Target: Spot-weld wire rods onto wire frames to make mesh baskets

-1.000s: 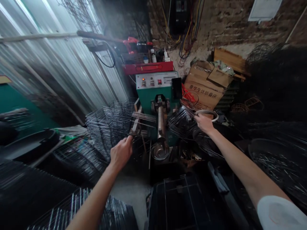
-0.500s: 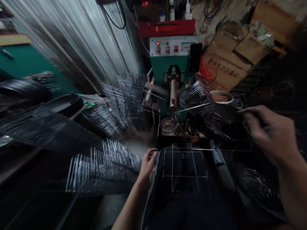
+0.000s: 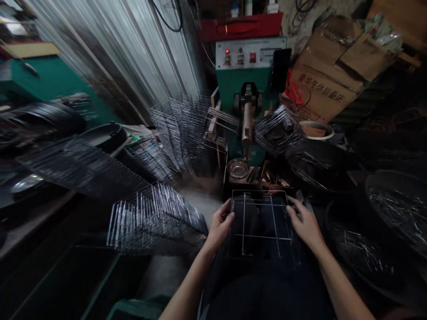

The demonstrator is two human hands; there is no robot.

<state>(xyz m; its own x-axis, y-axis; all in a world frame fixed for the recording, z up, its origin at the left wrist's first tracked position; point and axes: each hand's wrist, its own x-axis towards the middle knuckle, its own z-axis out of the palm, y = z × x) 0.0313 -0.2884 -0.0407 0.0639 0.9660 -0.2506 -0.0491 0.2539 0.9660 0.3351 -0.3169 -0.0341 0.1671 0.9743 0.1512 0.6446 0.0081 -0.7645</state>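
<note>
A square wire frame with crossing rods lies flat on a dark surface just in front of me. My left hand grips its left edge and my right hand grips its right edge. Straight beyond the frame stands a green machine with a grey control panel, red lights and a metal arm pointing toward me. A small metal bowl sits under the arm's tip.
Stacks of finished wire racks stand to the left and more beside the machine. A bundle of wire pieces rests right of the arm. Dark tubs with wire sit at right, a cardboard box behind, corrugated metal wall at left.
Both hands drew back from the machine's sides toward me. The left hand reached the frame first, then the right swung in from the right; now both hold its edges. The view tilted down.
</note>
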